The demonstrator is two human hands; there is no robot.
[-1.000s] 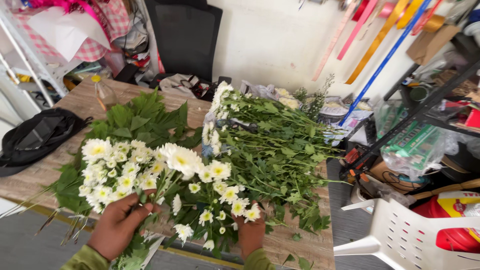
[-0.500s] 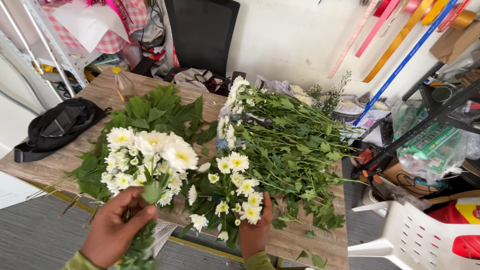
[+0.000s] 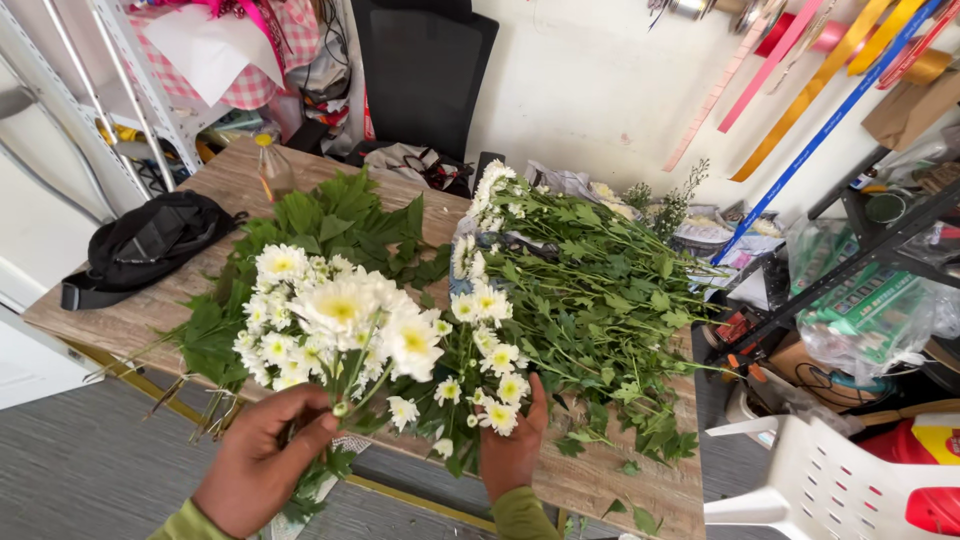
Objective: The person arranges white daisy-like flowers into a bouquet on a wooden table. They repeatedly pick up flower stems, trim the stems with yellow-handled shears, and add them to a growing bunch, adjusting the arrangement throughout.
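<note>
Two hands' grip closed on white flowers, leafy stems beside, black bag left.

A black bag lies on the wooden table at its left end, a small plastic bottle behind it. A black chair stands against the wall. Coloured ribbons hang at upper right. A white plastic chair sits lower right, beside what may be a red container.
</note>
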